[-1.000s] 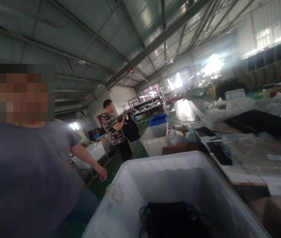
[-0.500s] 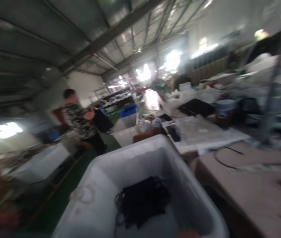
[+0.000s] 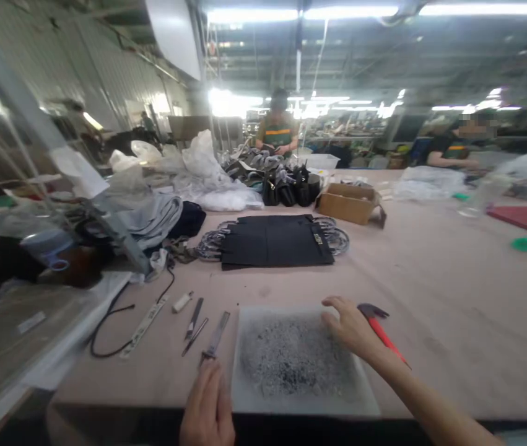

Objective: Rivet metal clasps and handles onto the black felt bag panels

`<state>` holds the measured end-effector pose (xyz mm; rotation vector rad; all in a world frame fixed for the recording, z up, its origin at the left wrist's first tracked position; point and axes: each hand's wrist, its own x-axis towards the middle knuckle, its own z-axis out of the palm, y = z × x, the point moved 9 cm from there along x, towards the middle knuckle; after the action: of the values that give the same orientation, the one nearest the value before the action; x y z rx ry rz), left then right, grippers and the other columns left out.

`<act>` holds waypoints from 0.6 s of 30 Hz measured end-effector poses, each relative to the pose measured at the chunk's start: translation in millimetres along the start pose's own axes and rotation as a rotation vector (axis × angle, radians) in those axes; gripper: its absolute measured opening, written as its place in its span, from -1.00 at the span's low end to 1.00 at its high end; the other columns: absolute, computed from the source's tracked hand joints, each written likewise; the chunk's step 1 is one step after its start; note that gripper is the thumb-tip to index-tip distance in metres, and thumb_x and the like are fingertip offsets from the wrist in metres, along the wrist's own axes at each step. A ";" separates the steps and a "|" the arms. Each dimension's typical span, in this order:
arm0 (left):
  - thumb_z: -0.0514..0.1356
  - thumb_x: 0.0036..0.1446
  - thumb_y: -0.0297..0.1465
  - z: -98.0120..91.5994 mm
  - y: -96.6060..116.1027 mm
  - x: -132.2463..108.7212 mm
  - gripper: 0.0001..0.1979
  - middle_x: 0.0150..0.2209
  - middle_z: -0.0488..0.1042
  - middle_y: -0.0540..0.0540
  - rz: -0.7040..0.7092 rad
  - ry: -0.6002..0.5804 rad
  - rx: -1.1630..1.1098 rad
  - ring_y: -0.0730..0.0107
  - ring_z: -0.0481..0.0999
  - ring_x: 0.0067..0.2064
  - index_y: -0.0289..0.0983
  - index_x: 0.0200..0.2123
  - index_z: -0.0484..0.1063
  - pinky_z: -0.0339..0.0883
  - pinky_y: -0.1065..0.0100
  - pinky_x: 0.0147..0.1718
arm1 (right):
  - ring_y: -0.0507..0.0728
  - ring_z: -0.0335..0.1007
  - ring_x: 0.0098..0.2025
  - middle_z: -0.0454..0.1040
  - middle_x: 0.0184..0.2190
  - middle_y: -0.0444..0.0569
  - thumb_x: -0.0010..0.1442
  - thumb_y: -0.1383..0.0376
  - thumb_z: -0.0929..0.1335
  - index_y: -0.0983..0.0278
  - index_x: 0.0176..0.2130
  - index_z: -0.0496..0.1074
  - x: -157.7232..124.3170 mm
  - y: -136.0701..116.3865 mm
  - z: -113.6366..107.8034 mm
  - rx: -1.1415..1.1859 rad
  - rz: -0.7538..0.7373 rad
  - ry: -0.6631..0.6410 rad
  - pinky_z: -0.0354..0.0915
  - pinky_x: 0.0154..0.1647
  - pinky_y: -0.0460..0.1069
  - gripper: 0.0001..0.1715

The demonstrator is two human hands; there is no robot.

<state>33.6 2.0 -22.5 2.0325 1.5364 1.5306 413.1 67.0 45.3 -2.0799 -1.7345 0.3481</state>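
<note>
My left hand (image 3: 208, 409) is at the near table edge, its fingers stretched forward side by side. Its fingertips meet or overlap the near end of a flat metal bladed tool (image 3: 218, 334); I cannot tell if they grip it. My right hand (image 3: 344, 322) reaches over the right edge of a worn white board (image 3: 307, 406), fingers apart and holding nothing. Grey and black marks cover the board's middle. Right of that hand lies a claw hammer (image 3: 386, 337) with a red handle. Beyond the board is a stack of black flat panels (image 3: 272, 243) with looped cords at both ends.
Left on the table are a white lighter-like piece (image 3: 182, 302), thin tools (image 3: 194, 319), a printed strip (image 3: 145, 328) and a black cable (image 3: 100, 354). Farther back are a cardboard box (image 3: 349, 204), black bags (image 3: 286, 192) and plastic wrap (image 3: 226, 195). Co-workers (image 3: 277, 127) are behind.
The view has swung from a white bin holding black pieces, beside the aisle, to the pink-covered table. Both hands are now at the board.
</note>
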 end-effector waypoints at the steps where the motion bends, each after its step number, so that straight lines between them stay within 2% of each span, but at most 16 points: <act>1: 0.19 0.26 -0.38 19.0 23.9 17.5 -0.74 0.04 0.57 -0.21 0.170 -0.037 0.072 0.13 0.55 0.09 -0.28 -0.02 0.55 0.46 0.16 0.12 | 0.28 0.35 0.15 0.48 0.05 0.20 0.22 0.33 0.29 0.38 -0.01 0.50 5.8 7.2 -2.0 -0.011 0.025 0.000 0.16 0.24 0.10 -0.62; 2: 0.16 0.29 -0.38 38.9 42.8 31.6 -0.73 0.08 0.54 -0.24 0.269 -0.073 0.123 0.11 0.52 0.13 -0.31 0.01 0.53 0.45 0.13 0.13 | 0.27 0.36 0.14 0.49 0.05 0.20 0.22 0.33 0.30 0.39 0.00 0.50 12.2 14.0 -4.3 -0.014 0.050 0.006 0.15 0.24 0.08 -0.63; 4: 0.11 0.33 -0.35 81.9 71.8 47.8 -0.67 0.18 0.46 -0.28 0.374 -0.200 0.204 0.03 0.43 0.22 -0.32 0.08 0.48 0.41 0.01 0.15 | 0.26 0.37 0.13 0.49 0.03 0.19 0.23 0.33 0.31 0.40 0.00 0.50 27.4 28.5 -9.6 -0.008 0.100 0.025 0.17 0.21 0.06 -0.63; 6: 0.11 0.32 -0.29 120.1 88.7 46.9 -0.58 0.27 0.37 -0.27 0.431 -0.359 0.277 -0.05 0.33 0.30 -0.28 0.18 0.43 0.34 -0.10 0.19 | 0.25 0.39 0.12 0.50 0.03 0.19 0.24 0.33 0.33 0.41 0.02 0.50 46.3 45.6 -15.5 -0.005 0.158 0.048 0.19 0.18 0.03 -0.62; 8: 0.12 0.31 -0.23 145.1 91.6 36.9 -0.50 0.32 0.30 -0.27 0.444 -0.475 0.344 -0.11 0.27 0.34 -0.26 0.26 0.36 0.25 -0.19 0.23 | 0.23 0.39 0.13 0.49 0.06 0.19 0.26 0.33 0.33 0.40 0.06 0.48 68.8 64.2 -23.1 -0.002 0.214 0.080 0.20 0.17 0.01 -0.61; 11: 0.12 0.29 -0.17 161.1 80.7 23.8 -0.41 0.37 0.20 -0.28 0.402 -0.557 0.415 -0.14 0.18 0.38 -0.27 0.32 0.29 0.11 -0.23 0.29 | 0.21 0.36 0.16 0.45 0.12 0.17 0.31 0.31 0.33 0.38 0.13 0.43 106.8 92.2 -38.3 0.004 0.288 0.143 0.19 0.19 0.02 -0.58; 15: 0.15 0.24 -0.18 167.9 71.2 18.4 -0.40 0.39 0.17 -0.25 0.384 -0.588 0.462 -0.14 0.16 0.39 -0.25 0.31 0.31 0.03 -0.18 0.32 | 0.25 0.34 0.17 0.41 0.15 0.13 0.37 0.21 0.35 0.33 0.14 0.39 154.7 125.3 -58.0 0.007 0.390 0.232 0.22 0.21 0.20 -0.58; 18: 0.18 0.20 -0.19 172.5 64.3 19.1 -0.38 0.38 0.19 -0.24 0.355 -0.597 0.501 -0.17 0.16 0.38 -0.24 0.30 0.34 -0.02 -0.19 0.33 | 0.27 0.32 0.17 0.38 0.15 0.14 0.38 0.13 0.35 0.32 0.16 0.37 182.1 142.0 -65.7 0.011 0.439 0.280 0.23 0.20 0.24 -0.54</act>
<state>207.7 59.0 -48.7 2.8074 1.4435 0.5078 602.1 215.1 50.5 -2.3609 -1.1100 0.1760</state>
